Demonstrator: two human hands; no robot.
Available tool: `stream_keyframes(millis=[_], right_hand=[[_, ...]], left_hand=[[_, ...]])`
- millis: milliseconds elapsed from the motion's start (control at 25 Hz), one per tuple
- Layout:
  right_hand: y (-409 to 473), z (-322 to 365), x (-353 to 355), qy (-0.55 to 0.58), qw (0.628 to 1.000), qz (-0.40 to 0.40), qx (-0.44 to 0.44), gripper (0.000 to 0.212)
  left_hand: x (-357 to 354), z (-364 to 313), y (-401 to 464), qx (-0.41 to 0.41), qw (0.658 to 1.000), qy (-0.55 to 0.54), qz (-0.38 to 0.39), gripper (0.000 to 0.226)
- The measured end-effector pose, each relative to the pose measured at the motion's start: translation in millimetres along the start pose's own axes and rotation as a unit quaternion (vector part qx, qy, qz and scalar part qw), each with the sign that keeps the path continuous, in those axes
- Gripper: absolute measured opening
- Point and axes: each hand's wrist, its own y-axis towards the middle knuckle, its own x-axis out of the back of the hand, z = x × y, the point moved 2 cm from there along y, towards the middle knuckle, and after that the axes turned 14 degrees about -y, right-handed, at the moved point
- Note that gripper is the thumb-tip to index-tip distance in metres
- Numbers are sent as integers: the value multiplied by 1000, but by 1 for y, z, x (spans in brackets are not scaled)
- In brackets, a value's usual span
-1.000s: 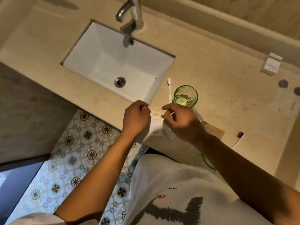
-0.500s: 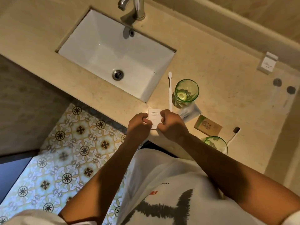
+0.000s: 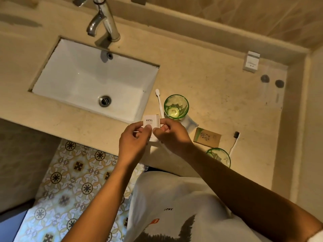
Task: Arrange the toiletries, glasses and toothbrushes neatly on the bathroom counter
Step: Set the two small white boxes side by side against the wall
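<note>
My left hand (image 3: 135,137) and my right hand (image 3: 170,136) both pinch a small white box marked HOTEL (image 3: 150,121), held above the counter's front edge. A white toothbrush (image 3: 159,102) lies just beyond it, next to an upright green glass (image 3: 176,107). A clear sachet (image 3: 189,123) lies right of my right hand. A brown soap packet (image 3: 207,137) lies further right. A second green glass (image 3: 218,157) stands near the front edge, partly hidden by my right forearm. A black-headed toothbrush (image 3: 234,143) lies beside it.
The white sink (image 3: 94,81) with its chrome tap (image 3: 103,20) fills the counter's left half. A small white box (image 3: 251,62) stands at the back right corner, with two dark round marks (image 3: 271,81) nearby. The beige counter (image 3: 218,88) ends at a side wall on the right.
Both hands have lifted the HOTEL box off the counter and turned its printed face up. The view has shifted, so the second green glass and soap packet now show.
</note>
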Motion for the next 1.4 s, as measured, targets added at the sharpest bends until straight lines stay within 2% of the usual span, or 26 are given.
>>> stream_keyframes(millis=[120,200,400,520,680,800,920,1200,1400], right_hand=[[-3,-1,25,71,997,-9,1,34],[-4,-4,47,108,993,-37,5,32],[2,-24,105,165,981,-96,-44,26],[14,-44,140,181,971,-125,-89,38],[45,-75,187,163,957,-199,-134,34],[70,-97,211,157,946,-243,-149,38],[95,-116,232,210,929,-260,-160,22],[151,-156,254,27,950,-280,-135,53],[166,-165,254,-2,945,-299,-134,52]], left_hand=[[-17,-26,2,-27,999,3,41,34],[-37,-42,5,-39,996,14,74,27],[-98,-65,22,-81,985,55,142,34],[-145,-79,38,-101,972,90,193,42],[-211,-90,63,-63,964,90,242,54],[-255,-93,85,-31,966,76,246,55],[-298,-94,114,0,971,72,229,53],[-362,-88,167,24,979,76,187,35],[-372,-91,179,-58,957,169,230,39]])
